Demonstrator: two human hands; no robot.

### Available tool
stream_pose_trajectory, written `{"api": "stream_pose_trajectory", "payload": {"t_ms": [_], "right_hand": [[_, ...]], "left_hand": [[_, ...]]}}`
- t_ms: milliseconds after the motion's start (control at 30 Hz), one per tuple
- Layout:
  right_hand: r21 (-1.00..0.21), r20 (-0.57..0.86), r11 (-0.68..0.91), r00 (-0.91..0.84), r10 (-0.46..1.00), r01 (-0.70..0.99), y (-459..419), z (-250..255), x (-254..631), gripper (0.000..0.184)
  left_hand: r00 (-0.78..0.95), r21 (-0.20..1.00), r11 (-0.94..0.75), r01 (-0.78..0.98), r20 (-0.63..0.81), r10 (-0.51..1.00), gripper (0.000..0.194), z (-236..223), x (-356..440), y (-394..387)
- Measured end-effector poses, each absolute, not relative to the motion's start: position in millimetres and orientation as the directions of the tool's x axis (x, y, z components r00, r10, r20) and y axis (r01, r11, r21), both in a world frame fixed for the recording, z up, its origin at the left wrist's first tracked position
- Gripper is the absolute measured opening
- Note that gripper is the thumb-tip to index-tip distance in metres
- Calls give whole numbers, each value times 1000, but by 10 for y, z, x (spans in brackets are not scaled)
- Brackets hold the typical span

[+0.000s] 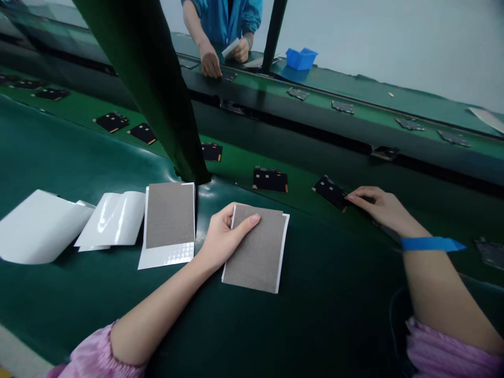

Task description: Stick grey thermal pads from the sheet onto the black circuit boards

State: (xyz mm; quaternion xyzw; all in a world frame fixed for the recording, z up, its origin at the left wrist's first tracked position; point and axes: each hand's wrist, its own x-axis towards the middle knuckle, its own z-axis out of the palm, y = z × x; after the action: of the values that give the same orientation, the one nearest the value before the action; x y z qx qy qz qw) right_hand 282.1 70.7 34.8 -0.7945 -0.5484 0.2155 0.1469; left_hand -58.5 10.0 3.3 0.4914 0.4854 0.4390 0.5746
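My left hand [225, 235] grips a stack of grey sheets on white backing [258, 254], thumb on top and the other fingers hidden beneath. At the right, my right hand [384, 209] pinches the near right corner of a black circuit board [329, 192], thumb and forefinger closed on it. That board lies tilted on the green belt. Another black board [270, 179] rests on the belt between my two hands. Left of my left hand, a second grey sheet pile [170, 216] lies on the green table, white backing showing at its edge.
Glossy white sheets [116, 218] lie at the left of the table [185, 325]. A dark green post [157, 84] stands between me and the belt [236, 178], which carries several boards. Across, a co-worker in blue [230, 23] handles a board near a blue bin [301, 59].
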Motion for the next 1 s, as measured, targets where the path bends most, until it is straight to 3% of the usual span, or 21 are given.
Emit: {"api": "stream_pose_trajectory", "payload": {"t_ms": [500, 633, 700, 767, 867, 1000], "right_hand": [[-424, -201, -419, 368, 908, 803, 669, 225, 2994, 15], [-570, -141, -449, 456, 879, 688, 629, 190, 3089, 47], [-583, -142, -452, 463, 875, 675, 574, 222, 3124, 44], [-501, -181, -464, 436, 882, 731, 498, 271, 3146, 42], [-330, -223, -418, 360, 906, 846, 384, 321, 3170, 56], [-240, -189, -361, 321, 928, 901, 307, 330, 3198, 62]], "left_hand": [[117, 995, 98, -15, -96, 989, 23, 57, -583, 93], [109, 996, 91, -2, -90, 990, 22, 53, -581, 97], [111, 996, 91, -4, -90, 990, 22, 46, -579, 95], [120, 995, 98, -16, -95, 988, 22, 42, -578, 91], [129, 995, 102, -24, -98, 987, 23, 51, -577, 88], [123, 996, 88, 0, -88, 989, 22, 74, -579, 93]]}}
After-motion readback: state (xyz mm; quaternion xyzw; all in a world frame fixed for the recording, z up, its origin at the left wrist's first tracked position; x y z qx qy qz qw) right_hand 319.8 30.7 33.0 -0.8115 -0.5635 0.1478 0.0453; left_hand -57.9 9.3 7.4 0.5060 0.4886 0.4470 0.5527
